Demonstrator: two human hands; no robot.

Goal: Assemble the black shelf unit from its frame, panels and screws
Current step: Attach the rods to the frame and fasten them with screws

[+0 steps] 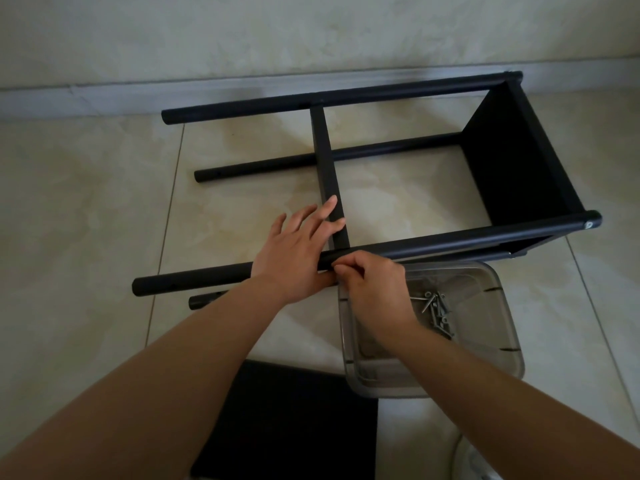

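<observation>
- Head view: shelf frame (415,98) lies on its side on floor.
- Left hand (298,247), fingers straight, presses middle panel (327,174).
- Right hand (374,289) pinches something tiny at near pole (450,242); can't tell what.
- Screws (437,311) in clear tub (485,341); spare panel (294,427) nearest.

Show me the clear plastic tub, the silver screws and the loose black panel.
Clear plastic tub (509,348): head view, its right rim.
Silver screws (437,311): head view, middle of the pile.
Loose black panel (294,424): head view, its flat face.
</observation>
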